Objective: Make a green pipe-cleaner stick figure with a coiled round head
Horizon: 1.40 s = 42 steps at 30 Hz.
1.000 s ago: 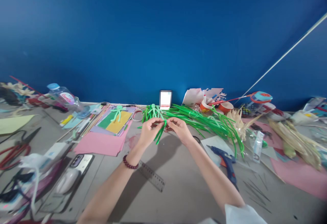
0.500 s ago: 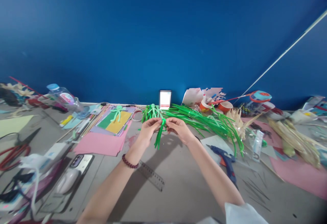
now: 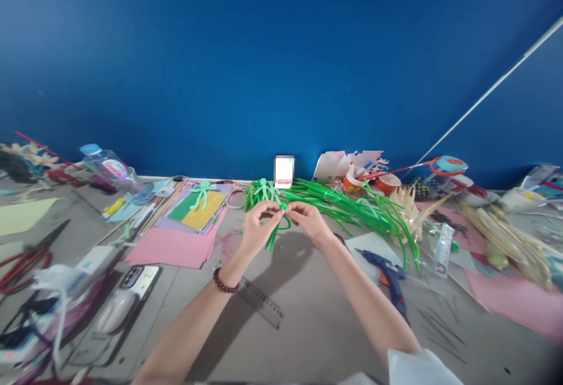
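- Work state: the bright-green piece of slender, bendable-looking strands [image 3: 273,238] appears partly formed. Its upper end is bunched at your fingertips; the lower strands hang loose, seemingly unshaped.
- Nearby forms: two pale-green, stick-limbed figures look complete. One figure [image 3: 201,196] lies left, on the green and yellow sheets [image 3: 210,211]; the other [image 3: 263,188] is just beyond your left hand [image 3: 258,225].
- Position: the piece is between your hands, above the grey tabletop [image 3: 316,309].
- Hands: your left thumb and fingers pinch its upper end; your right hand [image 3: 310,224] pinches it from the opposite side.
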Available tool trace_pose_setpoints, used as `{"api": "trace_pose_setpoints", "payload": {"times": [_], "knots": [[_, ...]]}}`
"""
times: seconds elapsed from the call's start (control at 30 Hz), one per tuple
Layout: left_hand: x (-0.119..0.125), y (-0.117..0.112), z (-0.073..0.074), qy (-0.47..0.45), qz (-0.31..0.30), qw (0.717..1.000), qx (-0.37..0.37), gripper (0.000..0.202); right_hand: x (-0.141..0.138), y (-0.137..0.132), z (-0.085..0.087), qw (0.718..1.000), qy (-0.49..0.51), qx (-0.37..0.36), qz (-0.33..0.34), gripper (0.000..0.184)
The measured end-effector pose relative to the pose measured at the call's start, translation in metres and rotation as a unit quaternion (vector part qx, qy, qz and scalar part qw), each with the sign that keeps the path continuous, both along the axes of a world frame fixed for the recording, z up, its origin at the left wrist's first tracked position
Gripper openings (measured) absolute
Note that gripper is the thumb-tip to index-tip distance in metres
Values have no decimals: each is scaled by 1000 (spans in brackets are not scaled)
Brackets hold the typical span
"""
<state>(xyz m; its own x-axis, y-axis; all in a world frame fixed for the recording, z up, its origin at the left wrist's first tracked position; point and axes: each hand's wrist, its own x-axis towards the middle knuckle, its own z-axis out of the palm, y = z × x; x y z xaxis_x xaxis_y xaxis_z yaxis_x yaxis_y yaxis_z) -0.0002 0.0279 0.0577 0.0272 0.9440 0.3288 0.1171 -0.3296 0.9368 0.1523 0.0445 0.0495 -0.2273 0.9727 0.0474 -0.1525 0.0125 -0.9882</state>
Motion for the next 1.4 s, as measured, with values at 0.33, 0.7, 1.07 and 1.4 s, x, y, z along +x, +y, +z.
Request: {"api": "trace_pose_setpoints", "payload": {"times": [0.33,0.7,1.07,1.4], "knots": [[0,6,-4,-74,-25,996,-49,19,0,-1,3,999,-27,30,-4,23],[0,7,-4,-184,-39,967,-173,22,1,-2,5,1000,-14,15,-5,20],[-6,8,-5,-8,-60,995,-82,24,9,0,9,994,-86,48,38,14],[-6,1,0,192,-11,968,160,20,8,-3,8,978,-167,124,27,11]]}}
